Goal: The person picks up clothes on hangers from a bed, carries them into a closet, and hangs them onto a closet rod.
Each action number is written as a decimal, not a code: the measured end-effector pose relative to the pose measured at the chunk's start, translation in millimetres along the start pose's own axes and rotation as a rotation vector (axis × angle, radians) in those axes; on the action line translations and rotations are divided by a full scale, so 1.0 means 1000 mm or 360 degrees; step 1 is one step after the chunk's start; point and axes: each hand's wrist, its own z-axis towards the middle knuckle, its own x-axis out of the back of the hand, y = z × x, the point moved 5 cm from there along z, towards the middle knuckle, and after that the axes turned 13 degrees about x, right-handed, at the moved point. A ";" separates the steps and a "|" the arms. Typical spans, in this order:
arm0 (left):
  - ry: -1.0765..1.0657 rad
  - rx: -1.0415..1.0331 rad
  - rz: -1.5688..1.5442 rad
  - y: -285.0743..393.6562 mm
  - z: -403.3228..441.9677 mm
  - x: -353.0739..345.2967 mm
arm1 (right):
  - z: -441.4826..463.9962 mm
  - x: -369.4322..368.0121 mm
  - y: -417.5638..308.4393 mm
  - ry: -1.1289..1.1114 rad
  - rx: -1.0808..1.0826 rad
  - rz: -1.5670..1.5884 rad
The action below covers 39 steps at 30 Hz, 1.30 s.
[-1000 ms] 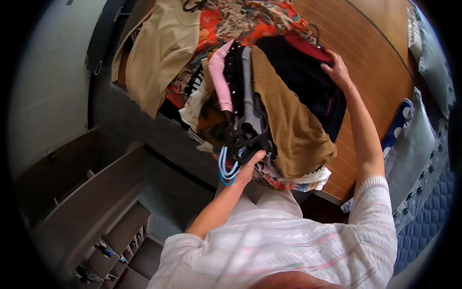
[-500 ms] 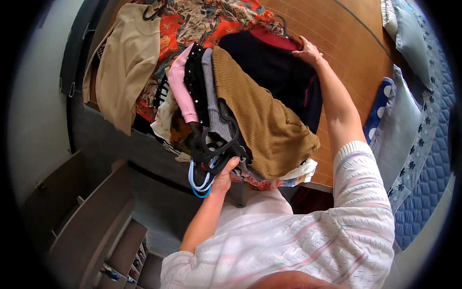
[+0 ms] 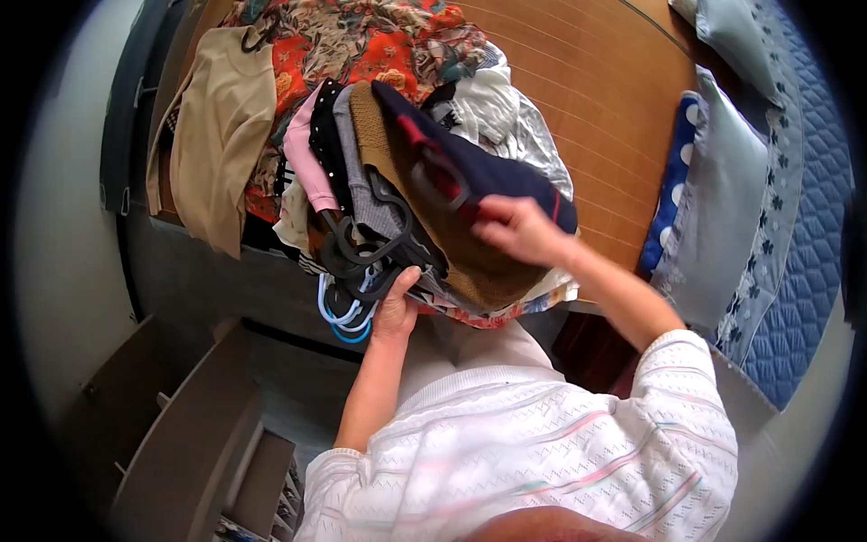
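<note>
My left hand [image 3: 395, 307] is closed around a bunch of clothes hangers [image 3: 354, 257], with black and light-blue hooks showing. From them hang a pink garment [image 3: 307, 163], a black polka-dot one [image 3: 334, 144], a grey knit [image 3: 370, 185] and a brown knit sweater [image 3: 488, 262], fanned over the pile. My right hand [image 3: 524, 230], blurred by motion, grips a navy sweater [image 3: 479, 149] with red trim by its collar area. This sweater lies folded over the brown one, with a smeared dark hanger hook beside my fingers.
Under the bunch lie an orange floral garment [image 3: 361, 54] and a shiny white garment [image 3: 515, 117] on the wooden surface [image 3: 596, 135]. A beige sweater [image 3: 226, 126] drapes over the left edge. Pillows [image 3: 722, 217] and a blue quilted cover [image 3: 813, 181] are at right; shelves [image 3: 190, 434] stand lower left.
My right hand has brought the navy sweater toward me and left, over the brown sweater. The shiny white garment beneath has come into view. My left hand still holds the hangers.
</note>
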 end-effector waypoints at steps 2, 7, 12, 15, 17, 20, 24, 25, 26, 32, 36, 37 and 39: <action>-0.0034 -0.0016 0.0013 0.001 -0.008 -0.005 | -0.016 -0.042 -0.013 0.0163 0.0097 -0.0162; -0.0071 -0.0073 0.0111 0.002 -0.031 0.012 | -0.032 -0.093 -0.041 0.0331 0.0089 -0.0111; -0.0071 -0.0187 0.0183 0.012 -0.064 0.011 | -0.037 -0.128 -0.075 0.0372 0.0072 0.0021; -0.0054 -0.0232 0.0232 0.013 -0.069 0.007 | -0.042 -0.131 -0.087 0.0427 0.0075 0.0144; -0.0051 -0.0266 0.0241 0.022 -0.076 0.016 | -0.042 -0.142 -0.096 0.0407 0.0059 0.0265; -0.0038 -0.0315 0.0195 0.026 -0.087 0.010 | -0.045 -0.141 -0.103 0.0335 0.0014 0.0544; -0.0110 -0.0252 0.0178 0.036 -0.101 0.017 | -0.056 -0.122 -0.128 0.0453 0.0165 0.0621; -0.0148 -0.0188 0.0158 0.036 -0.103 0.023 | -0.062 -0.105 -0.143 0.0459 0.0154 0.0555; -0.0181 -0.0155 0.0152 0.038 -0.107 0.025 | -0.069 -0.084 -0.149 0.0642 0.0085 0.0665; -0.0143 -0.0114 0.0218 0.035 -0.144 0.006 | -0.149 0.074 -0.160 0.0993 0.0172 0.0400; -0.0297 -0.0206 0.0213 0.030 -0.194 -0.050 | -0.199 0.120 -0.189 0.1063 0.0199 0.0416; -0.0469 -0.0149 0.0166 0.029 -0.206 -0.064 | -0.216 0.126 -0.195 0.1192 0.0318 0.0217; -0.0569 -0.0302 0.0063 0.034 -0.226 -0.076 | -0.257 0.137 -0.205 0.1391 0.0514 -0.0262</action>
